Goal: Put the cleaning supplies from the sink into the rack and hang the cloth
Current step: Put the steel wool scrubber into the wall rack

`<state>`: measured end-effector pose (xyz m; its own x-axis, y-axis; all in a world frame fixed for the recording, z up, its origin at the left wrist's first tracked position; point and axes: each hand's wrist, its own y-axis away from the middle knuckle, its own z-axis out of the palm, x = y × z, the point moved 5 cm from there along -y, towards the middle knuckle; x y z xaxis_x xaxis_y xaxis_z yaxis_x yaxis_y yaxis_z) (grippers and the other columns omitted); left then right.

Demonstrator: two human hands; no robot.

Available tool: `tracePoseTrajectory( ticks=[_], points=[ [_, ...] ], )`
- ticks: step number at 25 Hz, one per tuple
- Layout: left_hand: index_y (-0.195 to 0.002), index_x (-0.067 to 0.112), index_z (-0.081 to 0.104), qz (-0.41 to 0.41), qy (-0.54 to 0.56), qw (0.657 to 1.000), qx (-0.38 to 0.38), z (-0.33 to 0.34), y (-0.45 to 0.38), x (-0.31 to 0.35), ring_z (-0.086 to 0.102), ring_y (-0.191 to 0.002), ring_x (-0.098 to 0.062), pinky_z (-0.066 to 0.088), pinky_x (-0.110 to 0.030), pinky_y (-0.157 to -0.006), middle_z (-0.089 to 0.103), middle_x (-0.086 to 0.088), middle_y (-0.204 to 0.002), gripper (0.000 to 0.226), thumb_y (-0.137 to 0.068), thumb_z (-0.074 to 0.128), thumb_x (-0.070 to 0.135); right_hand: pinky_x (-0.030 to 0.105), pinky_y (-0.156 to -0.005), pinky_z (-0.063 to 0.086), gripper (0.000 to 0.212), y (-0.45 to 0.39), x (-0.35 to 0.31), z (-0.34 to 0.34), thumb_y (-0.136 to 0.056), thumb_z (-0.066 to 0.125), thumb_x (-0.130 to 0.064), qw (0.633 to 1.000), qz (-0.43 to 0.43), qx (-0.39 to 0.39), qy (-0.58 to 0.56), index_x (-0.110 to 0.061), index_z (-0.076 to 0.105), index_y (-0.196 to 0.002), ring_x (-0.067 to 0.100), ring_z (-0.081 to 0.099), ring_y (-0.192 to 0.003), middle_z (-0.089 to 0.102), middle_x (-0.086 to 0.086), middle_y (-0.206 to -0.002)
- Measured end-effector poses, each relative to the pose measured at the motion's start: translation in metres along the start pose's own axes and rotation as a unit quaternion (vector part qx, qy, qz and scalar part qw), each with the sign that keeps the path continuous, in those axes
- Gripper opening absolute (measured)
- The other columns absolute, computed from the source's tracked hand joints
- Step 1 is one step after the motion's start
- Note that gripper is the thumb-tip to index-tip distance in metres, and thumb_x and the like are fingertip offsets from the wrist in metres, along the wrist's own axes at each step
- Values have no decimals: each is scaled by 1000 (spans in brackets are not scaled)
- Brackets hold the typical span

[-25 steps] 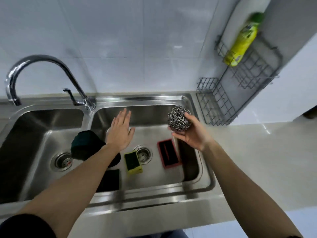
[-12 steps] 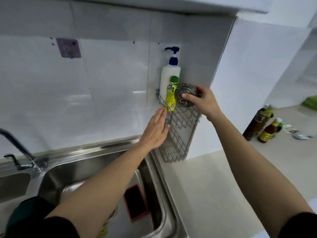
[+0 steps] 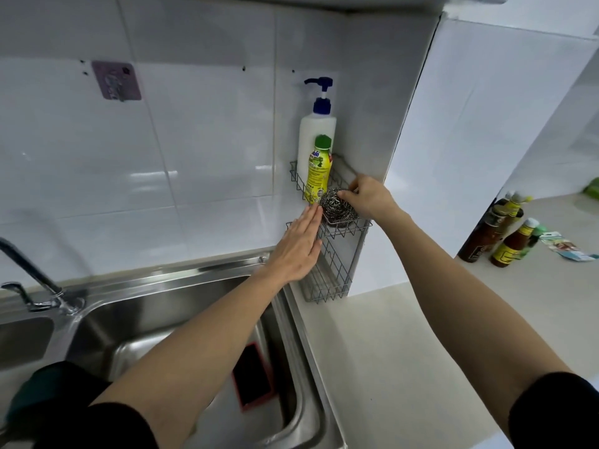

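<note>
Down at seven o'clock the dark cloth [image 3: 48, 393] waits unhung by the sink [image 3: 181, 286], red-rimmed sponge [image 3: 252, 377] in the basin at six: plenty left. Centre frame, the left hand [image 3: 298, 247] lies flat, fingers straight, against the wire rack [image 3: 337, 273]. At three o'clock of it, the right hand [image 3: 366, 197] pinches the steel scourer [image 3: 337, 205], seated on the upper shelf: first item nearly home.
</note>
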<state>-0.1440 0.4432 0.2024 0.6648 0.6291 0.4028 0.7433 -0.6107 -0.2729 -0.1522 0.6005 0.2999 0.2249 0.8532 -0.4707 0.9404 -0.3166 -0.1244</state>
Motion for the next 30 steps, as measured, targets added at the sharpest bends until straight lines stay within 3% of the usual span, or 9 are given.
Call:
tracePoseTrajectory(
  ticks=[5, 13, 17, 21, 30],
  points=[
    [-151, 22, -14, -5, -4, 1000, -11, 0, 2, 0, -17, -145, -4, -3, -29, -120, -19, 6, -160, 64, -102, 27, 31, 37, -92, 49, 36, 0, 4, 5, -96, 53, -36, 999, 7, 4, 35, -6, 66, -111, 37, 62, -108, 68, 20, -114],
    [-153, 21, -5, -1, 2, 1000, -1, -6, 0, -2, -10, -147, -5, 2, -32, -122, -10, 5, -162, 62, -101, 21, 45, 36, -81, 50, 31, 12, -1, -1, -91, 60, -41, 984, -84, 85, 131, -19, 72, -109, 37, 64, -100, 72, 13, -105],
    [-153, 21, -4, -44, 59, 997, 12, -5, -9, 1, -7, -149, -9, 5, -36, -122, -8, 3, -163, 66, -100, 20, 50, 35, -93, 50, 32, 11, 4, -4, -88, 62, -26, 989, -117, 19, 86, -25, 68, -119, 30, 63, -108, 72, 6, -115],
    [-154, 21, -5, -86, 123, 989, 15, 1, -16, 4, -6, -149, -9, 8, -39, -122, -10, 4, -162, 65, -100, 20, 49, 25, -93, 45, 47, 8, 13, -3, -80, 72, -19, 993, -104, -41, 39, -22, 65, -126, 21, 63, -109, 69, 2, -121],
    [-154, 21, -5, -91, 143, 985, 29, 4, -17, 4, -4, -149, -9, 6, -36, -122, -10, 5, -163, 65, -101, 20, 49, 36, -95, 49, 37, 3, 9, 6, -84, 69, -19, 989, -131, 13, 66, -23, 68, -120, 30, 62, -110, 71, 6, -117]
  ],
)
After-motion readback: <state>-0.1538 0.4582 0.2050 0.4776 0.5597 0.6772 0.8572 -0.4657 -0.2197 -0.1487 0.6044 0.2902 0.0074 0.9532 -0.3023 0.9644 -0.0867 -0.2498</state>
